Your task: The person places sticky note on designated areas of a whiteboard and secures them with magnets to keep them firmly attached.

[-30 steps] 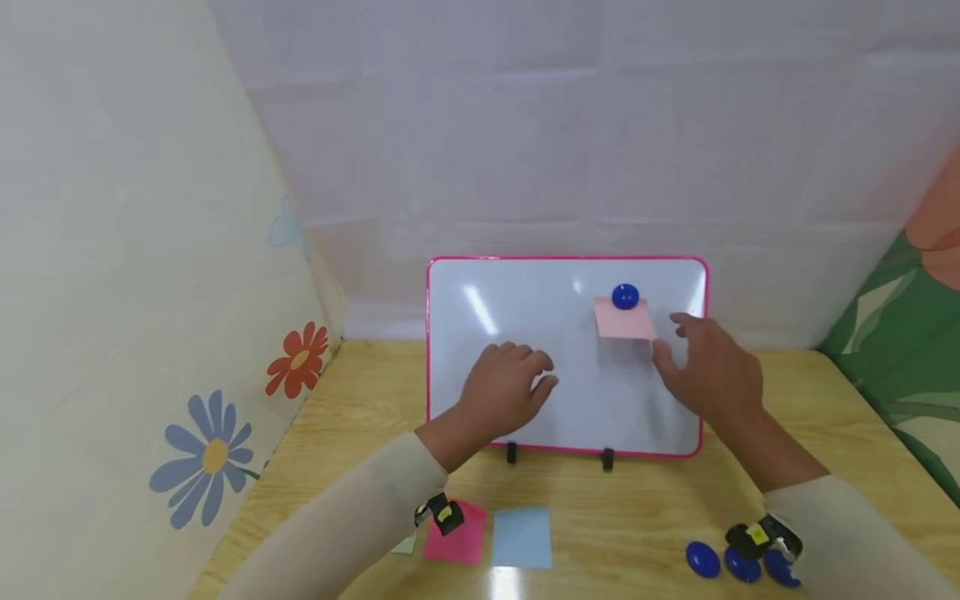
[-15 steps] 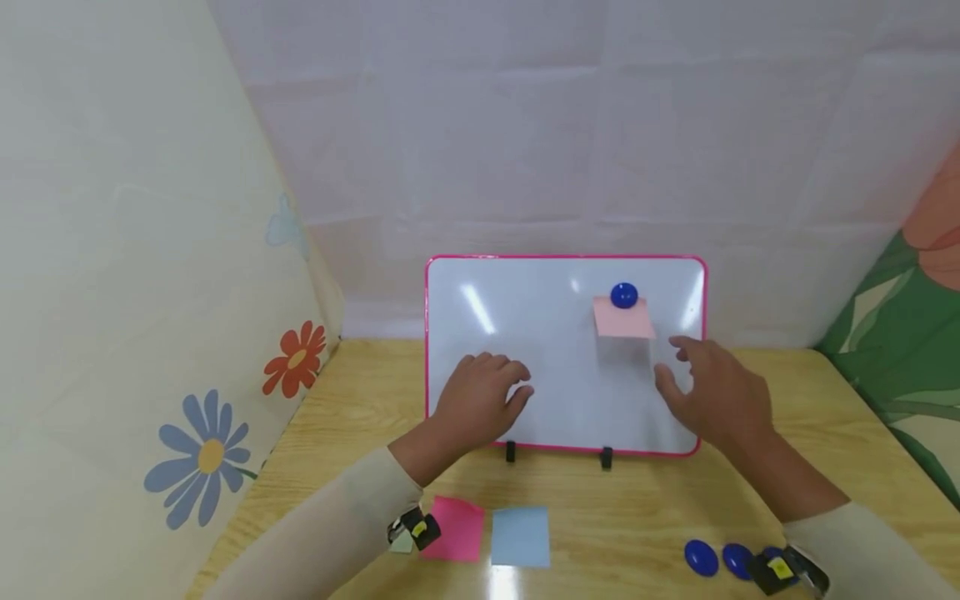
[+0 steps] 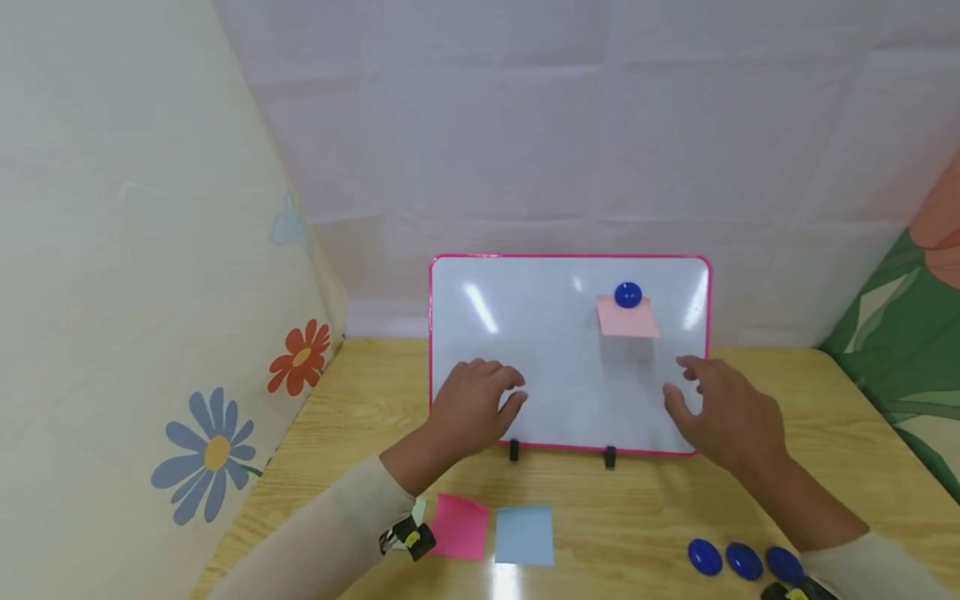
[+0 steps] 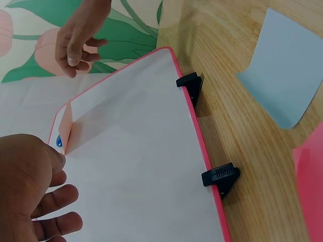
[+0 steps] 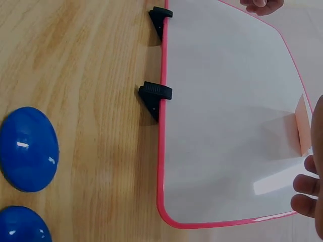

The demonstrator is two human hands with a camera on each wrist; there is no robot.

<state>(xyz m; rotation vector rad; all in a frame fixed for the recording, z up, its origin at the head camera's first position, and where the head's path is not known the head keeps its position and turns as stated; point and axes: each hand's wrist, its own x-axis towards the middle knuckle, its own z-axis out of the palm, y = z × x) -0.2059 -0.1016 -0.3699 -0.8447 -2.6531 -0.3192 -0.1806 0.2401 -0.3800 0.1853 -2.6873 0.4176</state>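
A white board with a pink rim (image 3: 558,358) stands upright on the table in two black feet. Near its upper right, a blue round magnet (image 3: 627,295) pins the top edge of a light pink sticky note (image 3: 628,318), whose lower edge sticks out from the board. My left hand (image 3: 476,408) hovers before the board's lower left, fingers loosely bent around nothing. Before the lower right corner is my right hand (image 3: 731,417), thumb and fingers apart, holding nothing. The left wrist view shows the note (image 4: 66,126) side-on, its magnet (image 4: 59,141) partly hidden.
A bright pink note (image 3: 460,527) and a light blue note (image 3: 524,535) lie on the front of the table, with a pale green note (image 3: 418,510) mostly under my left wrist. Several blue magnets (image 3: 705,557) lie front right. Black feet (image 3: 610,457) jut forward beneath the board.
Both hands have drawn back and apart: my left moved left and slightly down, my right moved down and right, away from the light pink note. Note and magnet stay on the board.
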